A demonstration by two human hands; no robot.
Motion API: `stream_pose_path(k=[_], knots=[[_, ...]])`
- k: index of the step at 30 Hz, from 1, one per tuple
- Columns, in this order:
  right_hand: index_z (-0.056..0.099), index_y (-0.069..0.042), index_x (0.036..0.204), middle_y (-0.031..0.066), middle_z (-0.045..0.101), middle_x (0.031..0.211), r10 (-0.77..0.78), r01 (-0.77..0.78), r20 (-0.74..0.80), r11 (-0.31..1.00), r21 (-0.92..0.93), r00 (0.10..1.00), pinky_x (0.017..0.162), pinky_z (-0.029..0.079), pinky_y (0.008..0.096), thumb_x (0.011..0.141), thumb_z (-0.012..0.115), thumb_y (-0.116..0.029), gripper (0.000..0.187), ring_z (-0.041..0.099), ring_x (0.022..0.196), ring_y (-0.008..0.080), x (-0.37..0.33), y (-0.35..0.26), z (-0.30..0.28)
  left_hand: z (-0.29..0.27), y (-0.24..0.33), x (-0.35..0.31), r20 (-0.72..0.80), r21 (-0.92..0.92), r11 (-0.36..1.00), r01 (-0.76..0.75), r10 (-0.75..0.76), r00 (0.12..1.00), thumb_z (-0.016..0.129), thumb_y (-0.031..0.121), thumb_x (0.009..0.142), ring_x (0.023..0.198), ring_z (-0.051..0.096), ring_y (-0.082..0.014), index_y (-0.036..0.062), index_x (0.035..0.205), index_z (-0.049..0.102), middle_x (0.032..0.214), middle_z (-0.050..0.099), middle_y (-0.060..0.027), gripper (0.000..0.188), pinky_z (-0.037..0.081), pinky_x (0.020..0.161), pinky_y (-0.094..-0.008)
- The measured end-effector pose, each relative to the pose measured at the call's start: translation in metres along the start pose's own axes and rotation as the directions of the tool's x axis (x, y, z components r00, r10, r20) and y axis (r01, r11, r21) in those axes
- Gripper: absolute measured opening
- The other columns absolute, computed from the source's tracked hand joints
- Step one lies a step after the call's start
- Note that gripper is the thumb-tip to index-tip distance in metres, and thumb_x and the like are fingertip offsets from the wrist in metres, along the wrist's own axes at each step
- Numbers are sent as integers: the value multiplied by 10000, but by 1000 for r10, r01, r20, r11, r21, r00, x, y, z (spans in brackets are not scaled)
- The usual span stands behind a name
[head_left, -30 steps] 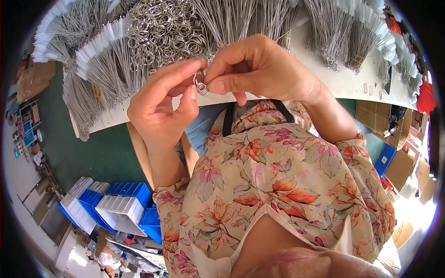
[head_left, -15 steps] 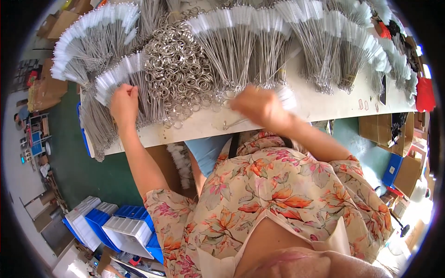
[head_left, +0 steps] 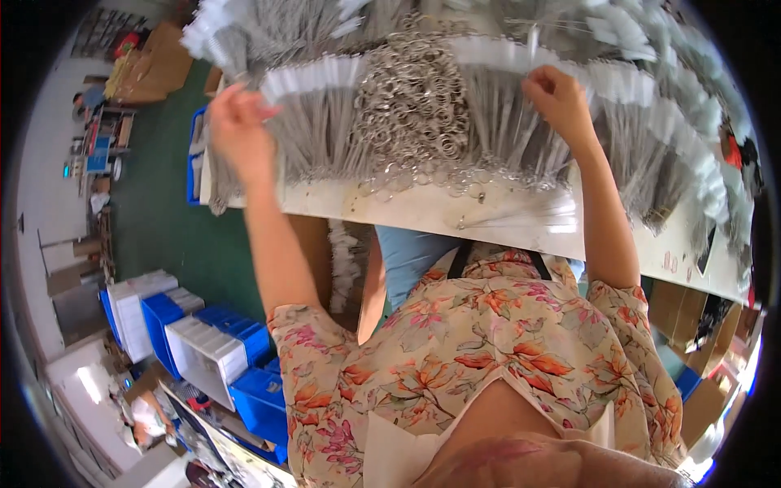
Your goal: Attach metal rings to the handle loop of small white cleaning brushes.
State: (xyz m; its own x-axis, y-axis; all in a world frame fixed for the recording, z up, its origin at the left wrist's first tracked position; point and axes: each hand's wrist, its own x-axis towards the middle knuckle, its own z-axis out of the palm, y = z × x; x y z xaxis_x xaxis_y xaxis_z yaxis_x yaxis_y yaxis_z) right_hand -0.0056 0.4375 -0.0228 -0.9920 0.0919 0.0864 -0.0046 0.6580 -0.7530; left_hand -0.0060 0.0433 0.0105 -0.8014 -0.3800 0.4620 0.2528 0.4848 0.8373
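Observation:
My right hand [head_left: 560,102] is raised over the right-hand bundles, fingers pinched on a thin wire-stemmed brush [head_left: 533,45] whose white bristle end stands up above them. Blurred by motion, my left hand [head_left: 244,126] hovers by the left end of the table with its fingers apart, and I see nothing held in it. Beside it lies a row of wire brushes [head_left: 313,75] with white bristles at the far end. Between my hands spreads a heap of metal split rings [head_left: 415,102]. A few loose brushes [head_left: 521,216] rest near the table's front edge.
More brush bundles [head_left: 622,85] crowd the right and far parts of the white table [head_left: 407,207]. A blue bin [head_left: 195,154] stands at its left end. White and blue crates [head_left: 207,346] are stacked on the green floor at lower left. Cardboard boxes [head_left: 682,313] stand at right.
My right hand has moved right and farther up from the front edge to the brush bundles. My left hand has lifted off the left brushes and its fingers have spread. The view has shifted.

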Motion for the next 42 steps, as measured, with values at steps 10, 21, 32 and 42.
stream_pose_path(k=[10,21,32,42], knots=[[615,-30,865,-14,502,652,232,-73,-521,949,308,821,529,374,214,859,470,-189,215,451,584,60,-57,46,-157,-115,-200,70,364,661,737,-143,-148,920,619,214,792,712,578,-258,-65,855,624,782,638,-175,287,447,682,-353],[673,-89,871,96,658,814,191,-360,-482,888,-285,855,690,486,354,727,645,-271,234,623,766,265,-74,102,-149,-103,-156,69,255,678,730,83,-340,905,589,200,801,593,498,-172,-12,671,596,649,600,-73,249,385,589,-327],[573,-14,905,84,553,679,230,-25,-796,965,260,560,581,476,293,882,483,-149,164,573,708,118,-81,98,-233,-90,-83,69,-158,635,771,48,68,985,502,320,897,588,503,-153,42,997,643,783,615,-76,327,401,515,-311],[690,-194,892,78,658,959,407,-710,-680,661,-241,610,764,471,421,711,647,-398,276,612,903,270,-59,257,-315,-28,7,-6,144,72,961,269,-276,950,496,318,919,508,302,-11,77,1077,614,698,439,50,311,209,408,-187]])
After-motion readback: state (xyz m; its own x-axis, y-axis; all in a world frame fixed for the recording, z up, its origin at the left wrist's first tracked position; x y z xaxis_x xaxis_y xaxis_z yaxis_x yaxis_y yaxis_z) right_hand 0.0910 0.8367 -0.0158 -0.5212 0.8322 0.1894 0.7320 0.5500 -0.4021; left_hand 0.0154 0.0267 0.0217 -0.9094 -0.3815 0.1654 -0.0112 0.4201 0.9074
